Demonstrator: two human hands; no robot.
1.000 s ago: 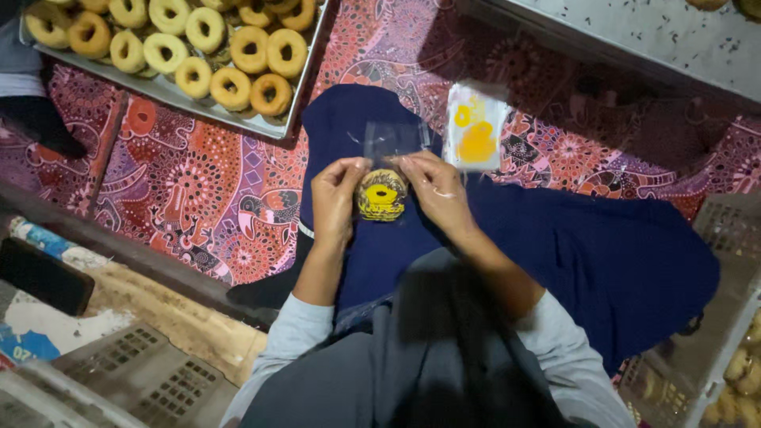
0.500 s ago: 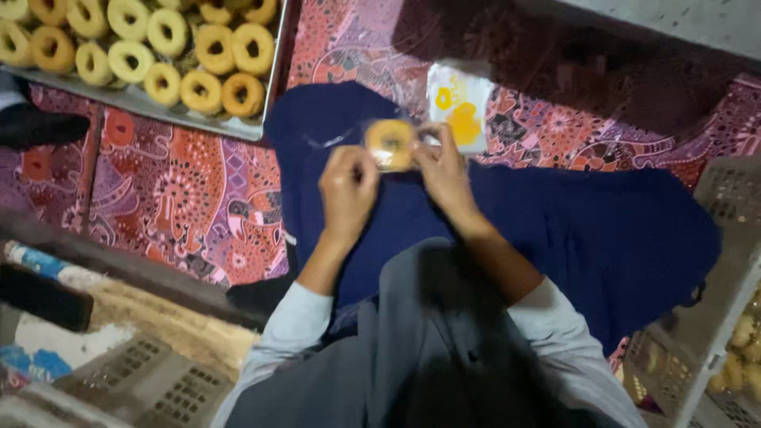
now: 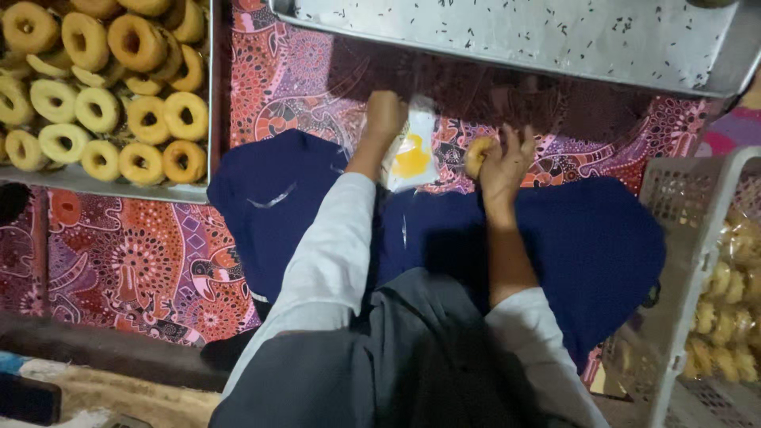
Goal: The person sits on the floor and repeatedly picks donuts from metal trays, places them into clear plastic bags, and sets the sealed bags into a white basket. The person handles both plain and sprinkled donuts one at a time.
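Above the dark blue cloth [image 3: 555, 238] spread over the patterned fabric [image 3: 135, 261], the right hand [image 3: 503, 162] has its fingers curled around one ring-shaped pastry [image 3: 477, 154]. The left hand [image 3: 386, 115], fingers closed, grips a small clear packet with a yellow label [image 3: 414, 150]; a tray of ring pastries [image 3: 103, 87] lies well apart at upper left.

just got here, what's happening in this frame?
A person seated on a patterned cloth is working with ring-shaped pastries. The right hand grips one ring pastry. The left hand is reaching onto a stack of clear plastic bags with yellow print lying ahead of a dark blue fabric. A metal tray full of the same pastries sits to the left, a speckled metal tray lies ahead, and a plastic basket with bagged pastries stands at right.
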